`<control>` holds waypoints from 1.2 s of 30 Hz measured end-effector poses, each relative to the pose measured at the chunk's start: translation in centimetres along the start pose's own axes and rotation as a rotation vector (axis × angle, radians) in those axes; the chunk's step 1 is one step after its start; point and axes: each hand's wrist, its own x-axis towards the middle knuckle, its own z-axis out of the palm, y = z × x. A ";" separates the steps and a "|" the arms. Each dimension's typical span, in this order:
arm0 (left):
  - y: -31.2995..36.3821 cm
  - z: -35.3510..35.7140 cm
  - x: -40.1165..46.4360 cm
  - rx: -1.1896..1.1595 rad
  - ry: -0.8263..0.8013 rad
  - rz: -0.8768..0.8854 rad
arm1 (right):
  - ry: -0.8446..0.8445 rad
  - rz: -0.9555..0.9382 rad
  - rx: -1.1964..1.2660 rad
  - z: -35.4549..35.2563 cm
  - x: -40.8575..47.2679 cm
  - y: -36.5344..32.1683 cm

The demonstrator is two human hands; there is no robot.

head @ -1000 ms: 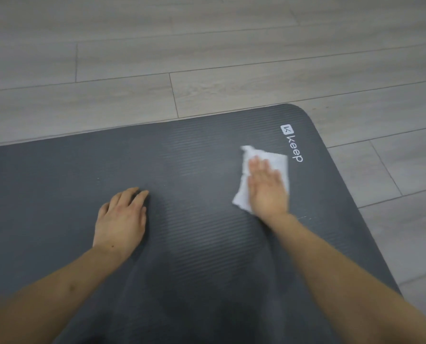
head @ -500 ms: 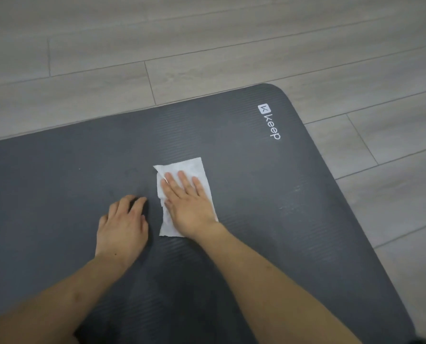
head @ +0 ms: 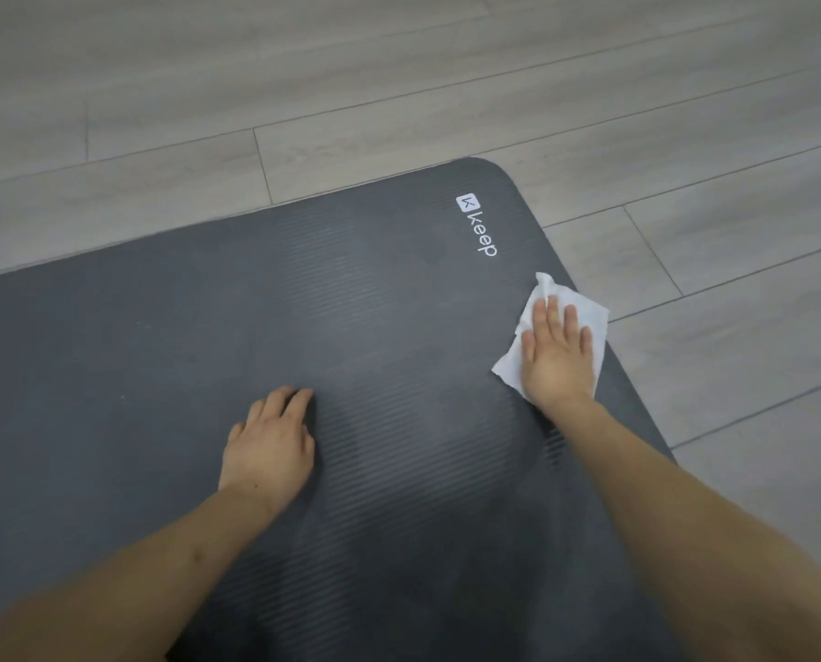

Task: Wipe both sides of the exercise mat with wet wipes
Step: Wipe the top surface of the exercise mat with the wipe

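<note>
A dark grey ribbed exercise mat (head: 169, 355) lies flat on the floor, with a white "keep" logo (head: 479, 226) near its far right corner. My right hand (head: 557, 358) presses flat on a white wet wipe (head: 590, 310) at the mat's right edge; part of the wipe hangs over onto the floor. My left hand (head: 272, 446) rests palm down on the mat's middle, fingers together, holding nothing. Faint damp streaks show on the mat between the hands.
Grey wood-plank floor (head: 399, 78) surrounds the mat on the far and right sides. My two forearms reach in from the bottom of the view.
My right hand slid the wipe from beside the left hand out to the mat's right edge. The left hand stayed in place.
</note>
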 end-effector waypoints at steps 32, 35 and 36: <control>-0.3 0.8 0.0 0.017 0.018 -0.024 | 0.045 -0.181 0.011 1.9 -2.1 -5.0; -2.9 0.2 0.0 -0.009 0.019 -0.066 | 0.012 -0.355 0.021 3.3 -3.5 -13.1; -4.0 0.0 0.0 -0.014 0.019 -0.084 | -0.012 -0.426 0.017 3.9 -4.6 -16.2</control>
